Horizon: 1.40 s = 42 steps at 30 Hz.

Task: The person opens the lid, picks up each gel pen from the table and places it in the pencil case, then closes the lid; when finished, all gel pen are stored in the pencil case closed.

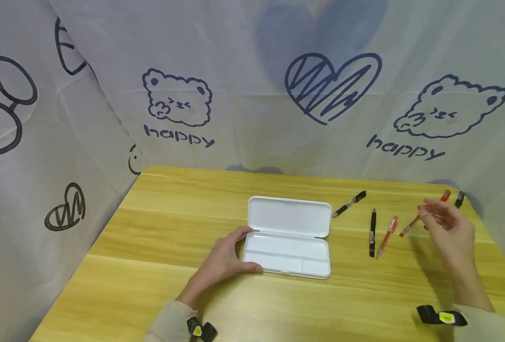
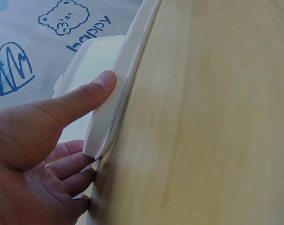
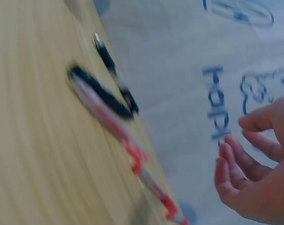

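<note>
A white pencil case [image 1: 286,243] lies on the table with its lid [image 1: 289,217] raised, and its divided inside holds nothing. My left hand [image 1: 222,259] grips its left end, thumb along the front wall and fingers around the end and back corner. The left wrist view shows the thumb [image 2: 92,91] pressed on the case's wall [image 2: 114,101]. My right hand [image 1: 451,232] hovers over a red pen [image 1: 408,226], partly hiding it. Its fingers are loosely bent with nothing between them; in the right wrist view the hand [image 3: 259,168] is apart from the pens.
Left of that pen lie another red pen [image 1: 387,236], a black pen [image 1: 372,232] and a second black pen [image 1: 349,204]. One more black pen [image 1: 460,199] is at the far right. A printed cloth [image 1: 252,118] hangs behind the wooden table [image 1: 184,204].
</note>
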Each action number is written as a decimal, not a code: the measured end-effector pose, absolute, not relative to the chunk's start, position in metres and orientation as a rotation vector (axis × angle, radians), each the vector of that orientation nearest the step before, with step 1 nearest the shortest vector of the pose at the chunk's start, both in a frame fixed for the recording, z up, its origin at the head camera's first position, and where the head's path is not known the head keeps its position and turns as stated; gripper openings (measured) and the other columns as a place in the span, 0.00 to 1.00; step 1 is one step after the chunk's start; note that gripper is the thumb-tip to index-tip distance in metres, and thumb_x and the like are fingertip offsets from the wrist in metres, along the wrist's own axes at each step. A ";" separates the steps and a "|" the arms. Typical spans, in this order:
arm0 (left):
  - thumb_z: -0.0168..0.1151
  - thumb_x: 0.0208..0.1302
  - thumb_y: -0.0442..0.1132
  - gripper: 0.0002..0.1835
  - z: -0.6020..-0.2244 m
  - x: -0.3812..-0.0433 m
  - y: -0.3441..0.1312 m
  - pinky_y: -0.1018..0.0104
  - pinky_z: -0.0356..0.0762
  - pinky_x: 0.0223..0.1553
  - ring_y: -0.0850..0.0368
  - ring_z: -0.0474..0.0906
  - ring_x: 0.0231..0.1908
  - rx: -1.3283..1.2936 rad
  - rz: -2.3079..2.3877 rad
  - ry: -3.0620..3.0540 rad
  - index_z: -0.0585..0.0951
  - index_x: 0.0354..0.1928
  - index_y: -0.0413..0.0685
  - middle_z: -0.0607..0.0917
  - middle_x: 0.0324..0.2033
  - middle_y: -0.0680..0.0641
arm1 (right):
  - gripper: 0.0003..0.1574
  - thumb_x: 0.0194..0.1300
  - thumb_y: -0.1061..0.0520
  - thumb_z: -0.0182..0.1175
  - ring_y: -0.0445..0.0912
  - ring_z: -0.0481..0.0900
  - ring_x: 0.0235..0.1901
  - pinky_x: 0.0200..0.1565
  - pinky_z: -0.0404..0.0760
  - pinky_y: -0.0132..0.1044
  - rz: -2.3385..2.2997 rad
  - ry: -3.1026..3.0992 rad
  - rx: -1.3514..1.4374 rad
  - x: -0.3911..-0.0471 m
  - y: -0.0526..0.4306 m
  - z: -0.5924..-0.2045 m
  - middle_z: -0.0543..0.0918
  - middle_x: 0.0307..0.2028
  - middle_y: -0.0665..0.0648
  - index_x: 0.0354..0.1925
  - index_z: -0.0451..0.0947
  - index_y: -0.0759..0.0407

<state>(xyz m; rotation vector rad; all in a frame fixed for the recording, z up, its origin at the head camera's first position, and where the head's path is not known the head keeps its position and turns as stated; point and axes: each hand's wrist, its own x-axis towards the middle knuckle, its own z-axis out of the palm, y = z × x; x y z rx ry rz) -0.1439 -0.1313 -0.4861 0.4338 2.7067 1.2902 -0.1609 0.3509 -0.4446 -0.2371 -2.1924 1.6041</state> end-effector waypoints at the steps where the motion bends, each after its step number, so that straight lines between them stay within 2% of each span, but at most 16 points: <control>1: 0.88 0.39 0.52 0.51 -0.486 -0.144 -0.131 0.46 0.74 0.61 0.45 0.77 0.58 0.439 1.295 2.705 0.73 0.68 0.51 0.81 0.63 0.42 | 0.14 0.72 0.63 0.63 0.31 0.80 0.38 0.37 0.77 0.17 1.592 -2.169 -0.309 -0.164 0.359 -0.443 0.84 0.40 0.37 0.54 0.83 0.54; 6: 0.88 0.38 0.53 0.51 -0.486 -0.145 -0.132 0.46 0.73 0.61 0.47 0.78 0.58 0.439 1.303 2.703 0.74 0.67 0.53 0.82 0.61 0.44 | 0.14 0.73 0.55 0.60 0.27 0.72 0.37 0.36 0.71 0.16 1.376 -2.241 -0.610 -0.180 0.397 -0.442 0.75 0.38 0.31 0.55 0.83 0.48; 10: 0.88 0.38 0.53 0.50 -0.486 -0.145 -0.132 0.44 0.73 0.61 0.46 0.78 0.58 0.451 1.310 2.696 0.75 0.67 0.53 0.82 0.61 0.45 | 0.24 0.74 0.52 0.56 0.26 0.65 0.35 0.35 0.68 0.23 1.172 -2.357 -0.810 -0.198 0.426 -0.458 0.71 0.38 0.33 0.64 0.78 0.54; 11: 0.88 0.38 0.53 0.50 -0.486 -0.145 -0.132 0.44 0.72 0.62 0.45 0.77 0.59 0.454 1.313 2.692 0.75 0.67 0.53 0.82 0.61 0.45 | 0.21 0.73 0.52 0.56 0.26 0.65 0.34 0.33 0.68 0.22 1.159 -2.373 -0.827 -0.200 0.432 -0.460 0.70 0.37 0.32 0.62 0.79 0.52; 13: 0.88 0.38 0.52 0.50 -0.486 -0.145 -0.132 0.44 0.72 0.62 0.45 0.77 0.60 0.459 1.316 2.689 0.74 0.67 0.53 0.82 0.62 0.44 | 0.24 0.73 0.54 0.56 0.26 0.64 0.32 0.31 0.69 0.23 1.122 -2.419 -0.831 -0.202 0.440 -0.465 0.71 0.36 0.33 0.64 0.77 0.58; 16: 0.88 0.39 0.52 0.50 -0.486 -0.146 -0.132 0.44 0.72 0.63 0.44 0.77 0.60 0.459 1.315 2.691 0.74 0.67 0.54 0.81 0.62 0.44 | 0.24 0.71 0.56 0.58 0.24 0.65 0.28 0.26 0.71 0.21 1.135 -2.481 -0.742 -0.202 0.452 -0.472 0.69 0.29 0.29 0.61 0.77 0.64; 19: 0.88 0.38 0.53 0.50 -0.485 -0.147 -0.131 0.44 0.72 0.63 0.44 0.77 0.60 0.455 1.303 2.697 0.74 0.67 0.54 0.82 0.62 0.43 | 0.30 0.70 0.58 0.59 0.23 0.65 0.25 0.24 0.73 0.22 1.163 -2.549 -0.702 -0.199 0.456 -0.473 0.68 0.26 0.28 0.64 0.72 0.74; 24: 0.88 0.37 0.53 0.50 -0.486 -0.146 -0.131 0.44 0.73 0.62 0.44 0.78 0.59 0.442 1.299 2.698 0.75 0.67 0.54 0.82 0.61 0.43 | 0.32 0.67 0.59 0.59 0.24 0.65 0.23 0.25 0.72 0.22 1.083 -2.626 -0.718 -0.199 0.462 -0.483 0.75 0.28 0.38 0.63 0.71 0.77; 27: 0.88 0.37 0.53 0.50 -0.486 -0.145 -0.130 0.45 0.73 0.61 0.44 0.78 0.58 0.437 1.298 2.703 0.75 0.66 0.53 0.82 0.62 0.43 | 0.30 0.65 0.59 0.58 0.29 0.67 0.25 0.30 0.69 0.28 0.954 -2.685 -0.689 -0.199 0.465 -0.485 0.81 0.29 0.49 0.60 0.74 0.78; 31: 0.88 0.37 0.53 0.50 -0.487 -0.144 -0.131 0.46 0.74 0.60 0.45 0.78 0.57 0.435 1.296 2.710 0.75 0.67 0.53 0.82 0.62 0.43 | 0.25 0.64 0.60 0.57 0.53 0.76 0.31 0.40 0.69 0.47 0.800 -2.695 -0.641 -0.197 0.463 -0.488 0.84 0.31 0.69 0.53 0.78 0.80; 34: 0.88 0.37 0.53 0.50 -0.487 -0.144 -0.130 0.46 0.74 0.60 0.46 0.78 0.56 0.446 1.296 2.709 0.75 0.67 0.52 0.82 0.61 0.43 | 0.24 0.66 0.60 0.56 0.67 0.76 0.43 0.50 0.69 0.58 0.789 -2.649 -0.690 -0.196 0.459 -0.491 0.84 0.39 0.76 0.52 0.78 0.80; 36: 0.88 0.38 0.53 0.50 -0.487 -0.144 -0.130 0.46 0.74 0.60 0.46 0.78 0.56 0.458 1.295 2.708 0.75 0.67 0.52 0.82 0.61 0.43 | 0.25 0.67 0.60 0.55 0.69 0.75 0.47 0.54 0.68 0.61 0.825 -2.612 -0.767 -0.195 0.457 -0.491 0.82 0.43 0.77 0.54 0.77 0.80; 38: 0.88 0.39 0.53 0.50 -0.486 -0.145 -0.130 0.46 0.74 0.60 0.46 0.78 0.56 0.467 1.285 2.707 0.74 0.67 0.51 0.82 0.61 0.42 | 0.25 0.68 0.59 0.56 0.68 0.75 0.50 0.57 0.68 0.60 0.853 -2.573 -0.819 -0.195 0.455 -0.489 0.83 0.41 0.76 0.55 0.77 0.79; 39: 0.88 0.39 0.53 0.50 -0.486 -0.146 -0.130 0.46 0.74 0.60 0.45 0.78 0.57 0.470 1.278 2.708 0.74 0.67 0.51 0.82 0.61 0.42 | 0.26 0.69 0.58 0.57 0.66 0.75 0.50 0.57 0.68 0.59 0.859 -2.562 -0.847 -0.195 0.454 -0.488 0.84 0.37 0.74 0.56 0.78 0.77; 40: 0.88 0.39 0.53 0.50 -0.486 -0.146 -0.130 0.46 0.74 0.61 0.45 0.78 0.57 0.471 1.272 2.708 0.74 0.67 0.52 0.82 0.60 0.42 | 0.26 0.70 0.57 0.57 0.65 0.75 0.50 0.59 0.68 0.59 0.883 -2.549 -0.873 -0.195 0.453 -0.486 0.84 0.31 0.69 0.58 0.78 0.76; 42: 0.88 0.39 0.53 0.50 -0.485 -0.148 -0.131 0.46 0.73 0.61 0.45 0.78 0.57 0.470 1.257 2.713 0.74 0.67 0.52 0.82 0.60 0.42 | 0.27 0.72 0.55 0.57 0.61 0.76 0.47 0.55 0.73 0.54 0.926 -2.530 -0.918 -0.196 0.449 -0.480 0.81 0.24 0.54 0.60 0.79 0.73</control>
